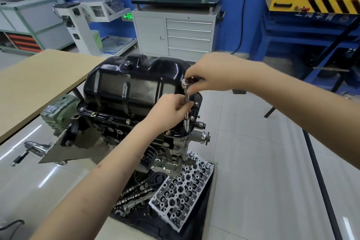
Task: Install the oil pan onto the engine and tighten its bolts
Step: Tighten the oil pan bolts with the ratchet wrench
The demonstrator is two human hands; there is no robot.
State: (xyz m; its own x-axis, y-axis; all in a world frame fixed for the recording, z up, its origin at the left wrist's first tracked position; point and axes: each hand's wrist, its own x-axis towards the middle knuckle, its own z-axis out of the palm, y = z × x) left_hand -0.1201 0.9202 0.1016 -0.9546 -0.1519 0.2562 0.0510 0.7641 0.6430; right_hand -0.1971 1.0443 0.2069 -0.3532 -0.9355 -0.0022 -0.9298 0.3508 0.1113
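Bright, even light — floor [253, 161] glare (edges bowed, soft).

Both bare forearms reach forward, left hand [171, 109] low, fingers curled pinching ratchet [186, 103] shaft, right hand [210, 78] above, fingertips gripping its head

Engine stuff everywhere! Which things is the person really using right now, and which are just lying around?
Being used:
- black oil pan
- socket wrench, left hand on its shaft, right hand on its top
- flange bolts

Just lying about:
- cylinder head
- camshafts
- beige table
- grey drawer cabinet
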